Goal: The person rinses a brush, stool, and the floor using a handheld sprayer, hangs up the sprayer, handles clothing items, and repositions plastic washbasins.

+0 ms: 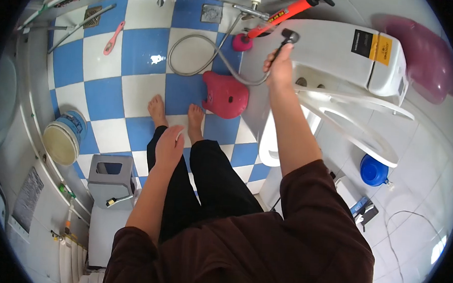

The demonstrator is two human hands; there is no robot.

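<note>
My right hand [280, 66] is wrapped round the black handle of a small shower sprayer [290, 37], over the edge of the white toilet tank [318, 44]. From the handle a grey metal hose [191, 74] loops across the tiles to the wall tap [251, 11]. My left hand [170, 144] hangs in front of my legs with nothing visible in it, its fingers loosely extended. Close to the hose stands a pink stool [227, 96]. The toilet seat and lid [360, 129] are raised beside my right forearm.
A red pump [284, 16] leans by the tank. On the blue and white tiles lies a pink brush [114, 39]. At the left are a bucket [62, 142] and a grey bin [111, 179]. A blue basin [373, 170] is at the right.
</note>
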